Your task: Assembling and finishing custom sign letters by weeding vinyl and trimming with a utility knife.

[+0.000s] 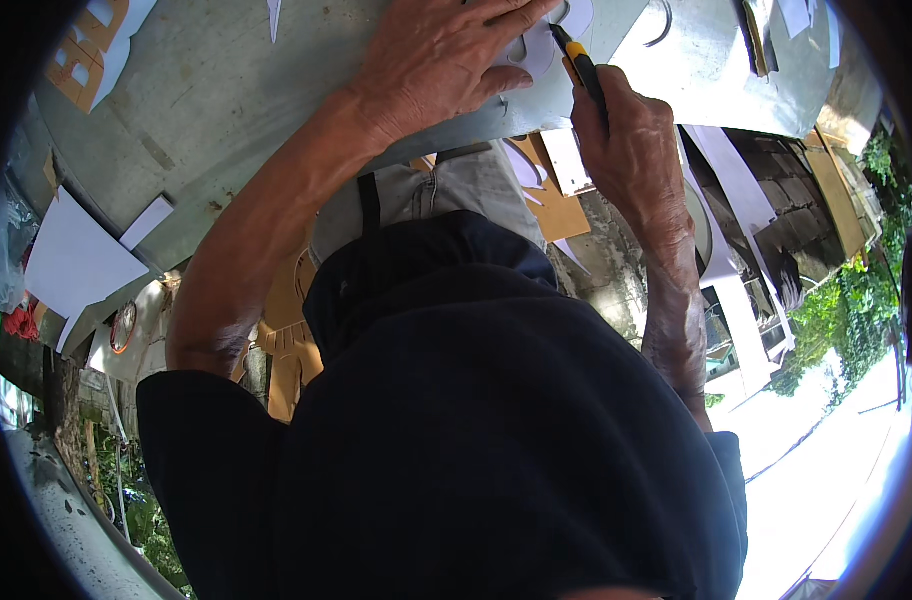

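My right hand [626, 140] is wrapped round a yellow-and-black utility knife [579, 62]. The knife slants up and left, its tip at a white sheet piece [542, 55] with curved outlines on the grey tabletop [236, 110]. Pressed flat beside the blade is my left hand [426, 65], its fingers stretched toward the same piece and its thumb lying along the near edge. Some of its fingertips run out of the top of the picture. How deep the blade sits in the sheet cannot be made out.
Brown letter-shaped cut-outs [88, 60] lie at the far left. White offcuts [81, 258] rest near the table's left edge, and a thin curved strip [661, 25] lies right of the knife. Brown board pieces [564, 195] and long white strips [731, 185] are below the table edge.
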